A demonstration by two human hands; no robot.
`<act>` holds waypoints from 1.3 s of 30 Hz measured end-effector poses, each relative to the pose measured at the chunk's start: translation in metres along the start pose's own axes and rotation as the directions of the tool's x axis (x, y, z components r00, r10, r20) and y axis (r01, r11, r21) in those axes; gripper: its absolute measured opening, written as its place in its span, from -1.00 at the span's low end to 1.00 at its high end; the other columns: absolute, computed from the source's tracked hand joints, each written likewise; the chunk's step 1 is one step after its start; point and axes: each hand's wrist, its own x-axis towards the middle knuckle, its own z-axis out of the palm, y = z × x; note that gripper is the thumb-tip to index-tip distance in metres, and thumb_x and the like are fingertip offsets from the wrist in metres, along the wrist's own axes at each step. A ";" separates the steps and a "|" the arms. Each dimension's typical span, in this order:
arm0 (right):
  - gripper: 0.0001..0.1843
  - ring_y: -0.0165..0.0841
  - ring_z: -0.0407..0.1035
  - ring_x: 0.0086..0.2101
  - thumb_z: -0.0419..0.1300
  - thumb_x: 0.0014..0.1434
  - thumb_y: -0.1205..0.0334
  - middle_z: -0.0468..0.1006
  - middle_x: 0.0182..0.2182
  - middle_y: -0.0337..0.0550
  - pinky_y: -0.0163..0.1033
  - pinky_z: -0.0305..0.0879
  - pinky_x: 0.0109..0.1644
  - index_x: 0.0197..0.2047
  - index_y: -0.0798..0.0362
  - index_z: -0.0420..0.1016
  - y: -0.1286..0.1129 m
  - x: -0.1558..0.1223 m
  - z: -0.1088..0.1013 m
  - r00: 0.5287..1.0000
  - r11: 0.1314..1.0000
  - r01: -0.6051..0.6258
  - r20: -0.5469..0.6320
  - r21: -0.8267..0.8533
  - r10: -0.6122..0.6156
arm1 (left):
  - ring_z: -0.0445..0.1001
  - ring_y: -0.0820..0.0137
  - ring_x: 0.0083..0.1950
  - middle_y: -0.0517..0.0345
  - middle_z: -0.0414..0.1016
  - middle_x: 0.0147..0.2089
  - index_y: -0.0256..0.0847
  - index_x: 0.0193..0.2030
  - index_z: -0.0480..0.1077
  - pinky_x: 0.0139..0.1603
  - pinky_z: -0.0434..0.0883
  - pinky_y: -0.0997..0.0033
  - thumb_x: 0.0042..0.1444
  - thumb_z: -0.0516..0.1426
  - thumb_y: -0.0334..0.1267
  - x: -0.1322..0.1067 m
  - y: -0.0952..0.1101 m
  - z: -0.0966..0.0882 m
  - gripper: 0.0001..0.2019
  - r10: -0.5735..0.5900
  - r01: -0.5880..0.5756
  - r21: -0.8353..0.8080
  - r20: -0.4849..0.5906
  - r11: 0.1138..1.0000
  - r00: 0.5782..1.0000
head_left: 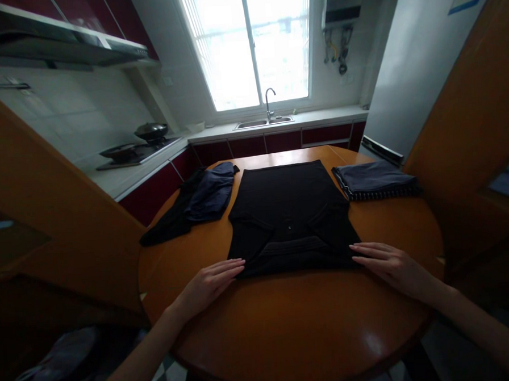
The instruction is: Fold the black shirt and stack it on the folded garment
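A black garment [288, 217] lies flat and partly folded in the middle of a round orange wooden table [295, 325], its collar end toward me. My left hand [212, 282] rests flat on the table, fingers stretched out, fingertips touching the garment's near left corner. On the other side, my right hand [390, 266] lies flat with fingers extended at the near right corner. Neither hand holds anything.
A loose pile of dark blue and black clothes [199, 202] lies at the table's far left. A folded grey-blue garment [375, 179] sits at the far right. Behind are a kitchen counter with a sink [264, 122], a stove with a wok [151, 131], and a white refrigerator [418, 62].
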 end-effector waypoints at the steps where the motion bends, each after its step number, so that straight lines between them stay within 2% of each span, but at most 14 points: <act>1: -0.57 -0.22 0.36 0.19 0.05 0.37 0.36 0.45 0.23 -0.16 -0.05 0.42 0.19 0.21 -0.17 0.47 -0.001 0.000 0.001 1.000 1.000 -0.010 -0.002 0.014 0.010 | 0.45 0.32 0.26 0.07 0.47 0.25 -0.11 0.29 0.36 0.25 0.45 0.26 0.37 0.02 -0.43 -0.001 0.000 0.001 -0.60 -0.008 0.008 -0.007 -0.002 1.000 1.000; 9: -0.59 -0.22 0.39 0.16 0.07 0.36 0.34 0.50 0.17 -0.18 -0.07 0.44 0.18 0.17 -0.18 0.52 -0.001 0.001 0.000 0.998 0.995 -0.049 -0.029 0.088 0.052 | 0.48 0.31 0.22 0.10 0.51 0.21 -0.05 0.27 0.40 0.23 0.47 0.27 0.35 0.07 -0.40 -0.004 -0.002 0.004 -0.60 -0.052 0.049 -0.075 -0.046 0.996 0.998; 14: -0.60 -0.23 0.38 0.17 0.07 0.36 0.37 0.51 0.17 -0.16 -0.07 0.42 0.20 0.17 -0.14 0.52 0.000 -0.001 0.002 0.999 0.996 -0.032 -0.020 0.086 0.034 | 0.51 0.32 0.19 0.11 0.53 0.18 -0.06 0.25 0.42 0.20 0.49 0.28 0.34 0.10 -0.36 -0.005 -0.002 0.005 -0.63 -0.073 0.067 -0.080 -0.072 0.994 0.995; 19: -0.61 -0.23 0.38 0.17 0.06 0.36 0.38 0.50 0.17 -0.14 -0.06 0.41 0.20 0.15 -0.11 0.52 0.003 -0.004 0.005 1.000 0.996 -0.023 -0.012 0.085 0.024 | 0.52 0.32 0.17 0.12 0.55 0.16 -0.07 0.22 0.44 0.19 0.50 0.29 0.33 0.11 -0.37 -0.007 -0.002 0.006 -0.65 -0.069 0.062 -0.082 -0.081 0.995 0.994; 26: -0.62 -0.21 0.38 0.17 0.06 0.37 0.33 0.50 0.17 -0.14 -0.03 0.37 0.25 0.16 -0.13 0.53 0.000 -0.006 0.003 0.997 0.982 -0.068 -0.019 0.178 0.072 | 0.53 0.32 0.16 0.10 0.55 0.15 -0.09 0.21 0.44 0.17 0.52 0.31 0.34 0.10 -0.37 -0.010 0.002 0.002 -0.66 -0.057 0.047 -0.107 -0.093 0.993 0.994; 32: -0.64 -0.22 0.40 0.15 0.08 0.37 0.29 0.51 0.16 -0.15 -0.09 0.39 0.23 0.13 -0.14 0.56 -0.010 -0.017 -0.005 0.995 0.969 -0.098 -0.008 0.225 0.102 | 0.57 0.33 0.11 0.12 0.58 0.11 -0.08 0.19 0.46 0.13 0.53 0.38 0.33 0.12 -0.37 -0.016 0.015 -0.001 -0.67 -0.054 0.042 -0.116 -0.097 0.992 0.994; 39: -0.65 -0.20 0.50 0.05 0.11 0.35 0.27 0.57 0.09 -0.15 -0.18 0.52 0.07 0.10 -0.17 0.59 -0.037 -0.028 -0.035 0.989 0.956 -0.146 0.031 0.255 0.143 | 0.61 0.35 0.04 0.17 0.60 0.09 -0.02 0.20 0.46 0.09 0.53 0.46 0.32 0.13 -0.35 -0.024 0.043 -0.019 -0.66 -0.073 0.064 -0.149 -0.052 0.987 0.996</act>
